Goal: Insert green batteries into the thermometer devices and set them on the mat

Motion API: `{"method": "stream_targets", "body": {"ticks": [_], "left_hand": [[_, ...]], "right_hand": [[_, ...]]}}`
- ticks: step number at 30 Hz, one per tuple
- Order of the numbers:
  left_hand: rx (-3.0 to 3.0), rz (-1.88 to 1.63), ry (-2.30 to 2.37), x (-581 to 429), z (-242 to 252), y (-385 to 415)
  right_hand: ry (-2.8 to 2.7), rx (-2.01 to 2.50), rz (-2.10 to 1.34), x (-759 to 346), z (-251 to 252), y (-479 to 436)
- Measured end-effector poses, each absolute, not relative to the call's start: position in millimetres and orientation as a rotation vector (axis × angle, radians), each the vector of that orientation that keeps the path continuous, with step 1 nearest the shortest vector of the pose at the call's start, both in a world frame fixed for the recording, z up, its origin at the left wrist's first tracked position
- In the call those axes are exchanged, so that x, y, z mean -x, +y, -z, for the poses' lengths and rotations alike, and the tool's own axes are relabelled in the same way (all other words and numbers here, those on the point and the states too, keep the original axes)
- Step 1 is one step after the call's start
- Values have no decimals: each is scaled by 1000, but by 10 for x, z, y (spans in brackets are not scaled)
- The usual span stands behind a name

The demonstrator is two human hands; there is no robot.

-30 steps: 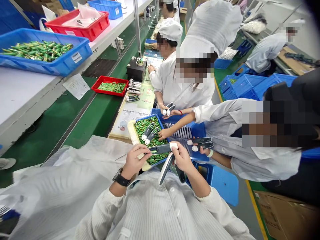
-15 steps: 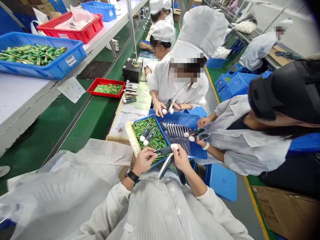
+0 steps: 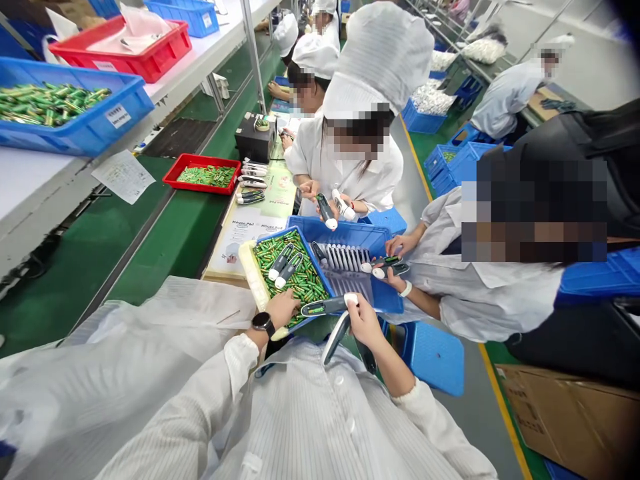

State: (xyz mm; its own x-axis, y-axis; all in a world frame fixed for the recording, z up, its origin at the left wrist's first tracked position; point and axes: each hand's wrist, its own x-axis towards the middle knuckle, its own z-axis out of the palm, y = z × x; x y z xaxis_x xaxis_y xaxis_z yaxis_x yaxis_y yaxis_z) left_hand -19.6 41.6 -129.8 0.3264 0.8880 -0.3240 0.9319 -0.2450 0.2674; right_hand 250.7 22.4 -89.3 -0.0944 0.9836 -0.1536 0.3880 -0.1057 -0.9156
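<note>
The left sleeve [image 3: 170, 413] slants up from the lower left, the forearm stretched forward to a wrist wearing a dark watch [image 3: 263, 323]. Beyond it the left hand [image 3: 283, 307], back upward and fingers pointing away to the right, dips over the near edge of a tray [image 3: 317, 261] filled with small green cylinders [image 3: 309, 285]; its fingertips are partly hidden, so whether they pinch anything cannot be told. Two dark devices with white ends [image 3: 284, 265] lie on the cylinders just ahead of that hand. Right of its fingers, over the tray's near corner, a dark device [image 3: 320, 307] points leftward, its open slot showing green inside. The right hand [image 3: 363, 320] grips this device by its white end, thumb and fingers closed around it, while a second device [image 3: 336, 339] slants down below the same hand and a third [image 3: 367, 358] hangs partly behind the wrist. The right forearm is bent, rising leftward from its white sleeve [image 3: 433, 410].
</note>
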Motion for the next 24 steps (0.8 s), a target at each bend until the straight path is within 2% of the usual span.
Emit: {"method": "stream_targets", "body": {"ticks": [6, 11, 13, 24], "left_hand": [[-2180, 97, 1670, 277, 1146, 451], [-1868, -560, 1793, 222, 846, 159], [-1796, -704, 1755, 128, 730, 31], [-1837, -715, 1776, -278, 478, -88]], "right_hand": [[-1528, 1510, -1172, -2562, 929, 259], [-1534, 1496, -1129, -2556, 956, 270], [-1547, 1480, -1118, -2522, 955, 267], [-1689, 1340, -1167, -2388, 903, 236]]}}
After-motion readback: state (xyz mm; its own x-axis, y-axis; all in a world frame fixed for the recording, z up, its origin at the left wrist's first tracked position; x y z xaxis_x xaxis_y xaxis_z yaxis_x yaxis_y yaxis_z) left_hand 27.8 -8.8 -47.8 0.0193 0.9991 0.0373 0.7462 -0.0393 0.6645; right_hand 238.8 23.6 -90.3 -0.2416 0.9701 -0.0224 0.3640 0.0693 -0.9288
